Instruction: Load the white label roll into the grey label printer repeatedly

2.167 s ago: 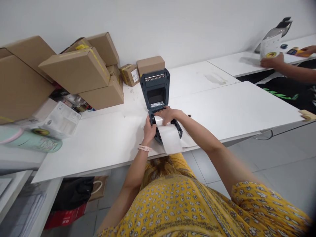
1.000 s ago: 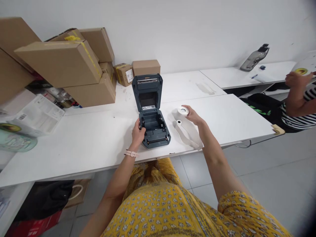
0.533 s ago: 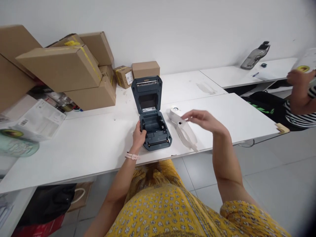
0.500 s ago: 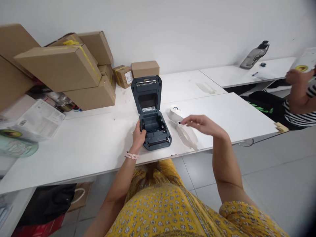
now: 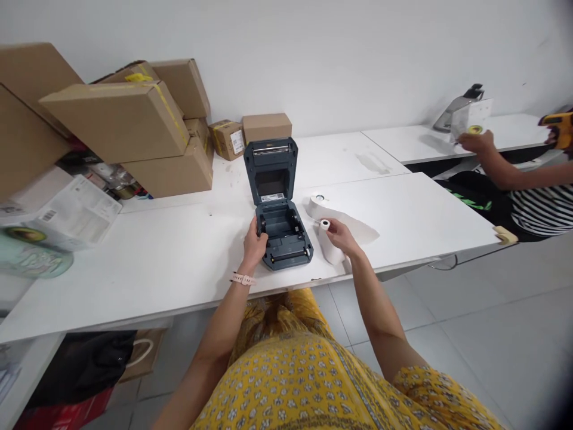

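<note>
A dark blue-grey printer [image 5: 281, 230] stands on the white table with its lid raised and its inside bare. My left hand [image 5: 254, 243] grips the printer's left side, thumb over the rim. To the right of the printer, my right hand [image 5: 342, 237] has its fingers closed on a small white paper roll [image 5: 324, 225], whose loose strip hangs down beside it. Just behind lies a second white roll [image 5: 319, 200], its paper strip trailing right across the table.
Cardboard boxes [image 5: 119, 122] are stacked at the back left, with two smaller boxes by the wall. A white carton [image 5: 74, 212] lies at the left. At the right, another person's hand [image 5: 478, 143] holds a white box near a bottle [image 5: 445, 116].
My right hand has moved left and down and taken hold of the small paper roll. At the right, the other person's hand has moved left with the white box, and an orange tool has appeared.
</note>
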A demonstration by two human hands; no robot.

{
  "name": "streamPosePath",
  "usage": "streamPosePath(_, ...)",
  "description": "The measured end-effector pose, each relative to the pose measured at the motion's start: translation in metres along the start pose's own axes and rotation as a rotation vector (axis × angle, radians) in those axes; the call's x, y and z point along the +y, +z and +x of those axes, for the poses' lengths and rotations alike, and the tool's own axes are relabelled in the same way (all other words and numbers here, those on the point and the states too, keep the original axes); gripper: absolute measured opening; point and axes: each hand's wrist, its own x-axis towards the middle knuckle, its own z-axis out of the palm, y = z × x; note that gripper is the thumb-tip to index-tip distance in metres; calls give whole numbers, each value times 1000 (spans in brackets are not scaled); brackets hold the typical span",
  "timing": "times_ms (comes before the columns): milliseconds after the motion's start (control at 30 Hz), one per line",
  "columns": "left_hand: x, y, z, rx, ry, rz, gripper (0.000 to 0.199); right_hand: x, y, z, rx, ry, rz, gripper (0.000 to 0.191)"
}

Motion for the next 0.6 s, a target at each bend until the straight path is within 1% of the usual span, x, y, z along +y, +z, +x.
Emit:
streamPosePath(100,2,1,0,1,-23,-18,80,-27,-1,-2,-58,-73,99,72)
streamPosePath(167,2,1,0,15,-30,-18,81,-55,-1,-3,-137,-205,137,68)
streamPosePath(200,2,1,0,20,-34,-16,81,-70,2,-2,-184,-287,106,63)
streamPosePath(233,1,1,1,22,-35,-16,81,-85,7,0,-237,-367,27,57)
streamPosePath(300,1,1,1,20,-34,-23,81,-111,26,10,-341,-472,-247,47)
streamPosePath(400,0,0,0,18,-52,-37,80,-133,66,30,-502,-526,-784,45)
streamPosePath(467,0,1,0,18,-70,-51,79,-137,89,40,-616,-540,-1065,44)
streamPosePath(500,0,1,-1,17,-74,-64,79,-137,97,44,-670,-543,-1151,42)
streamPosePath(567,0,3,-1,19,-72,-106,77,-134,106,47,-753,-545,-1229,38)
streamPosePath(600,0,4,-1,17,-70,-134,76,-131,108,47,-772,-547,-1237,38)
